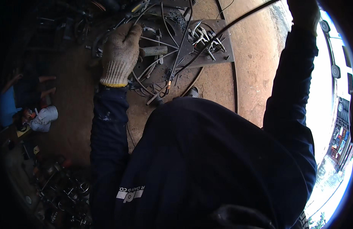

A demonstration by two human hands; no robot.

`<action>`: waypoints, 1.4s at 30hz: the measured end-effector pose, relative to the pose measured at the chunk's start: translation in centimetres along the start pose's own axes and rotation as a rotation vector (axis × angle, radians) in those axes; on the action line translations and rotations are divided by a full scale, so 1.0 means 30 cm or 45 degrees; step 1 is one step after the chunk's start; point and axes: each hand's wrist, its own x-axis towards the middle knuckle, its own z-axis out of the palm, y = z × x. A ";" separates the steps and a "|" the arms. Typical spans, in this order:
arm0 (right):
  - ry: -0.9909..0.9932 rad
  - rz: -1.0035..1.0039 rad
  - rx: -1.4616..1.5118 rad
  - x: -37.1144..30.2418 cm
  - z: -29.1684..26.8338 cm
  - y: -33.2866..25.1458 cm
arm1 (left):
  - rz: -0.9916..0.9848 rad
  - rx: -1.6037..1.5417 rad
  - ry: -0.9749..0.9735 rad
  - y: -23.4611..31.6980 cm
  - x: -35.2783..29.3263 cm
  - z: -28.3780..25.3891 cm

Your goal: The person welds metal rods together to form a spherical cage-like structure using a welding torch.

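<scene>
My left hand (121,55), in a knitted work glove with a yellow cuff edge, is over the left side of a dark metal work table (222,55). Its thumb presses against the curled fingers near a thin metal rod, but what lies in the grip is hidden. A short grey-brown bar (155,50) sticks out beside the glove. Several thin rods (159,60) cross there. My right arm reaches far up to the right; the right hand (304,15) is dark and cut off by the upper edge, its fingers unclear. A black cable (237,21) runs from the table up toward that side.
Metal clamps or pliers (207,40) lie in a pile on the table's right side. Beside its near edge hangs an orange-and-dark piece (168,86). A person (28,101) is low at the left. Dark metal parts (66,191) fill the lower left; vehicles (336,71) stand outside at right.
</scene>
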 end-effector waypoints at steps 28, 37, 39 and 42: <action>-0.363 1.383 1.178 -1.467 0.098 -0.491 | 0.040 -0.104 -0.176 0.195 -0.033 0.217; -0.388 1.504 0.982 -1.449 0.129 -0.549 | -0.006 -0.021 -0.146 0.233 -0.038 0.255; -0.354 1.487 0.968 -1.440 0.131 -0.558 | -0.075 -0.076 -0.118 0.275 -0.094 0.277; -0.348 1.467 0.940 -1.437 0.130 -0.560 | -0.053 -0.040 -0.154 0.285 -0.100 0.280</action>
